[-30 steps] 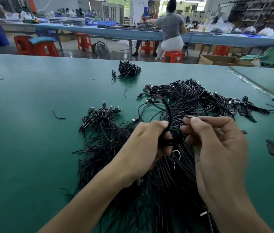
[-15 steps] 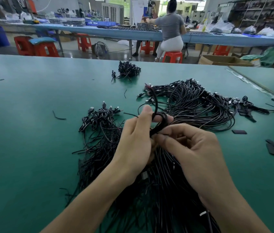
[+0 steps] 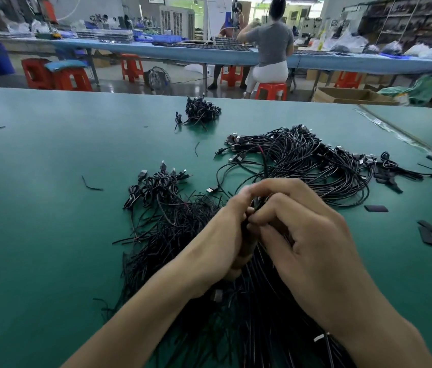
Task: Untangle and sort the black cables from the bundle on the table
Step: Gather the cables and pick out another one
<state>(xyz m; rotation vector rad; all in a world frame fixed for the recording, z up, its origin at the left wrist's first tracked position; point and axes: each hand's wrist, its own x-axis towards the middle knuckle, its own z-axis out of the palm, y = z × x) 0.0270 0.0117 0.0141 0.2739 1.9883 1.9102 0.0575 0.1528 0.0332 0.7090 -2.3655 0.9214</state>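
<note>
A big loose bundle of black cables (image 3: 172, 243) spreads over the green table (image 3: 37, 208) beneath my arms. My left hand (image 3: 220, 240) and my right hand (image 3: 307, 235) meet above it, fingers curled round a small coiled black cable (image 3: 256, 204) that is mostly hidden between them. One end of that cable (image 3: 264, 160) sticks up beyond my fingers. A small pile of coiled cables (image 3: 156, 184) lies to the left of my hands. A large fan of cables with plugs (image 3: 310, 160) lies behind them.
Another small coiled pile (image 3: 201, 111) sits near the far table edge. Black flat strips (image 3: 431, 232) lie at the right, and short cable scraps (image 3: 91, 183) at the left. Beyond the table are red stools (image 3: 270, 90) and a seated person (image 3: 270, 49).
My hands have closed together around the coil. The loop that stood up between the fingers is now wrapped down and hidden, and only a short end sticks out.
</note>
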